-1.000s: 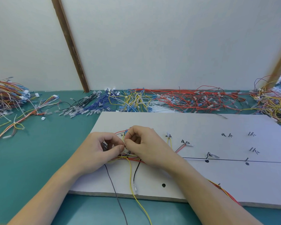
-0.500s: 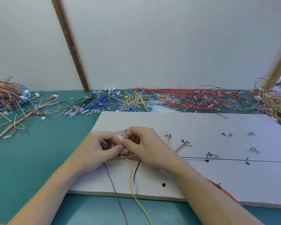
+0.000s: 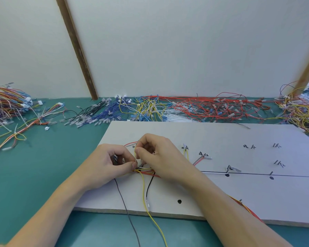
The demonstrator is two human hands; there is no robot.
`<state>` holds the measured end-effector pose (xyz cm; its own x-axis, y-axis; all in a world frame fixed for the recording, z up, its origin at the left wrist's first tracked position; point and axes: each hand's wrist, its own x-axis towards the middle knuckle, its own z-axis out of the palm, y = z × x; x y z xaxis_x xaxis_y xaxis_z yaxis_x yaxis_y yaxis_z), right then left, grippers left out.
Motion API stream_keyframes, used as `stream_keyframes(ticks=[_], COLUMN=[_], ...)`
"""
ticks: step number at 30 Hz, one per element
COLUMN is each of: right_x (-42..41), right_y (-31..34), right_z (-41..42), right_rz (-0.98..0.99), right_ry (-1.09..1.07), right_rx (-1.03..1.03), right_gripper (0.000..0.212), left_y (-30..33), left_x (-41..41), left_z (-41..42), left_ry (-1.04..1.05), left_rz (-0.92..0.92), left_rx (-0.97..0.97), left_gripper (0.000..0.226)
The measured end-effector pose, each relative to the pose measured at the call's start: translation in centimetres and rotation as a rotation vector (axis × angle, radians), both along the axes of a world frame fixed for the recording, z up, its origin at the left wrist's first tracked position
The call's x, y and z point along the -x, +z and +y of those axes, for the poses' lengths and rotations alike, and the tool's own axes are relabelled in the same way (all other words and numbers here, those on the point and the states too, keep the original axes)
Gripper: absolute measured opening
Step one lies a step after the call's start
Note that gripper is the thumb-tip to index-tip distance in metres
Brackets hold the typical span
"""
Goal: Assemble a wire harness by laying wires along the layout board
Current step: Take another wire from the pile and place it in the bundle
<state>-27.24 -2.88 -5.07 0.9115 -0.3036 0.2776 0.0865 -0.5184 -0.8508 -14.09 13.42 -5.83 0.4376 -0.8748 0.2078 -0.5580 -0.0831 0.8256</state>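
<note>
A white layout board (image 3: 221, 138) with pegs, black dots and handwritten marks lies on the green table. At its left part a bundle of red, yellow, black and white wires (image 3: 144, 171) crosses the board. My left hand (image 3: 107, 164) pinches this bundle between thumb and fingers. My right hand (image 3: 159, 154) pinches a thin yellow wire (image 3: 135, 154) just above the same spot, fingertips nearly touching the left ones. A yellow wire (image 3: 146, 202), a grey wire (image 3: 123, 200) and a black wire (image 3: 149, 186) trail toward the front edge.
Loose wire piles line the back of the table: mixed at far left (image 3: 5, 106), black and blue (image 3: 100, 114), yellow (image 3: 148, 107), red (image 3: 212, 107), mixed at far right (image 3: 300, 111). A slanted wooden post (image 3: 77, 49) leans against the wall.
My right hand has lifted slightly, drawing the thin yellow wire up from the bundle. My left hand keeps its pinch in the same place.
</note>
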Motion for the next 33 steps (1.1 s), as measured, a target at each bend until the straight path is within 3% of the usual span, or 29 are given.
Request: stream_keyframes(ticks=[13,19,33], right_x=[0.05,-0.19,-0.10], right_y=[0.18,-0.12,-0.21], right_z=[-0.12,-0.15,0.10], right_rz=[-0.020,-0.018,-0.058], right_ry=[0.004,0.032,0.074], right_rx=[-0.066,-0.129,-0.166], right_gripper=[0.009,0.008,0.007], left_y=[-0.04,0.02,-0.04], left_x=[-0.13,-0.12,-0.06], left_z=[0.04,0.06,-0.26], left_ry=[-0.034,-0.031,-0.036], left_rz=[-0.061,-0.079,-0.054], left_rx=[-0.030,-0.038,-0.027], left_gripper=[0.020,0.004,0.002])
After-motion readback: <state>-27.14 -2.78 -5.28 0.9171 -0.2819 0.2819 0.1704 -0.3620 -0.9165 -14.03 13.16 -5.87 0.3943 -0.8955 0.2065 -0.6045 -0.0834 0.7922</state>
